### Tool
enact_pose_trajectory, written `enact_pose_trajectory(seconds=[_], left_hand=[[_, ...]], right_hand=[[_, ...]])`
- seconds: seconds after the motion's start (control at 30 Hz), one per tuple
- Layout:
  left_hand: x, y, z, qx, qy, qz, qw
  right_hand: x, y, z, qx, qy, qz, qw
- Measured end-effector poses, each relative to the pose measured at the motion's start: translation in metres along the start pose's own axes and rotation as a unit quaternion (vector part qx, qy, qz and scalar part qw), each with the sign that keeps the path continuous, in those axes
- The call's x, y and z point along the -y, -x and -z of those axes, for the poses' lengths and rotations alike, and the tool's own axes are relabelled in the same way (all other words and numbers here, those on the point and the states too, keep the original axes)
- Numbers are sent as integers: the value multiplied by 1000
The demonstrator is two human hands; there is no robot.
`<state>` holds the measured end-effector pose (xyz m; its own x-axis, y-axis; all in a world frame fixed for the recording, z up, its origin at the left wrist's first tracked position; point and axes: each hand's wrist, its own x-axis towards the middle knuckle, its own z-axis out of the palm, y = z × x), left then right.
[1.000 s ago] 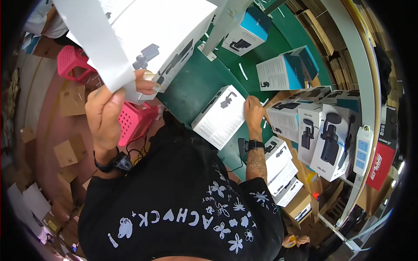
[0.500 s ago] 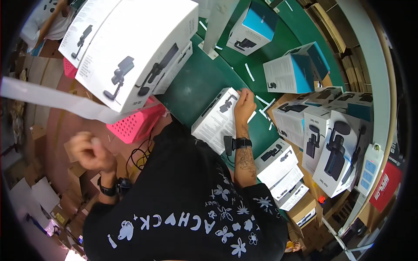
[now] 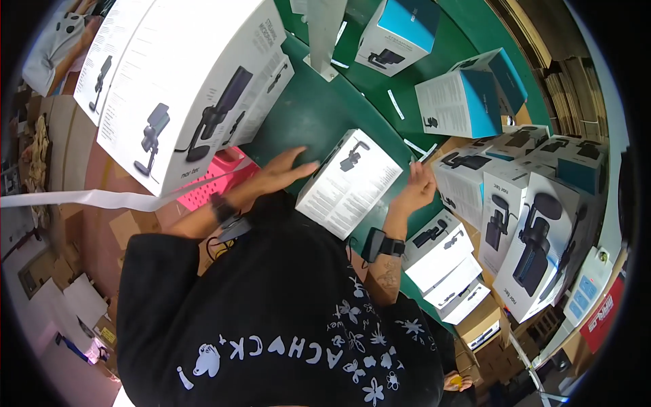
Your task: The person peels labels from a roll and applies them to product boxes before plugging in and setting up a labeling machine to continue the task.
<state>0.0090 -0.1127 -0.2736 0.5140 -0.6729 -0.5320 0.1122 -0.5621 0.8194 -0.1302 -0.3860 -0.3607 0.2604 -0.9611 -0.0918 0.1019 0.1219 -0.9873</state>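
Note:
A white microphone box (image 3: pixel 352 180) with dark product pictures lies on the green table (image 3: pixel 298 112) in front of me. My left hand (image 3: pixel 288 169) is open beside its left edge, fingers spread and pointing toward the box. To the box's right is my right hand (image 3: pixel 417 186), apart from it, with fingers curled together. What those fingers hold, if anything, is too small to make out. A thin white strip (image 3: pixel 420 149) lies just beyond the right fingertips.
Large white boxes (image 3: pixel 183 88) are stacked at the left, above a pink basket (image 3: pixel 220 176). A metal post (image 3: pixel 324 34) stands at the far side. White-and-blue boxes (image 3: pixel 441 102) and a crowded group of boxes (image 3: pixel 536 251) occupy the right. A white band (image 3: pixel 102 198) crosses the left.
My left hand has come from the far left to the box's left edge. My right hand has moved off the box's upper right corner, to the right. The box has barely shifted.

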Motion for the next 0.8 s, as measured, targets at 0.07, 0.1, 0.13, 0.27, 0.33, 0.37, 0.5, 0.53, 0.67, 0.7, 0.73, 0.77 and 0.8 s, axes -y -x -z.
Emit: enact_pose_trajectory(seconds=[0.07, 0.1, 0.13, 0.27, 0.33, 0.37, 0.5, 0.53, 0.67, 0.7, 0.73, 0.77, 0.8], left_hand=[[5, -39, -22, -22, 62, 34, 997], [11, -60, -36, -40, 50, 36, 997], [1, -68, -45, -41, 53, 35, 997], [-24, -68, -54, 25, 203, -74, 976], [-30, -49, -51, -40, 197, -222, 954], [-31, -44, -49, -42, 238, -251, 937], [-63, -25, -39, -10, 378, -263, 887], [-64, -23, -38, -26, 369, -205, 906], [-51, -10, -50, -26, 275, -183, 944], [-36, -10, -59, -37, 223, -218, 950], [-38, -5, -60, -31, 225, -214, 950], [-42, 3, -57, -67, 124, -214, 967], [-45, 9, -55, -99, 22, -214, 971]], right_hand=[[-9, 13, 9, -32, 32, -87, 995], [-27, 17, 13, -55, -25, -201, 978], [-31, 23, 12, -72, -76, -316, 943], [-3, 26, -4, -45, -132, -269, 953], [41, 34, -14, 57, -219, -198, 954], [63, 40, -21, 42, -242, -165, 955], [91, 43, -34, 45, -196, -94, 975], [90, 45, -33, 56, -180, -80, 979], [110, 57, -21, 58, -92, -85, 990], [124, 63, -24, 34, -30, -56, 997], [134, 64, -23, 28, -26, -58, 998], [142, 65, -22, 66, 132, 47, 988], [150, 65, -21, 101, 288, 149, 941]])
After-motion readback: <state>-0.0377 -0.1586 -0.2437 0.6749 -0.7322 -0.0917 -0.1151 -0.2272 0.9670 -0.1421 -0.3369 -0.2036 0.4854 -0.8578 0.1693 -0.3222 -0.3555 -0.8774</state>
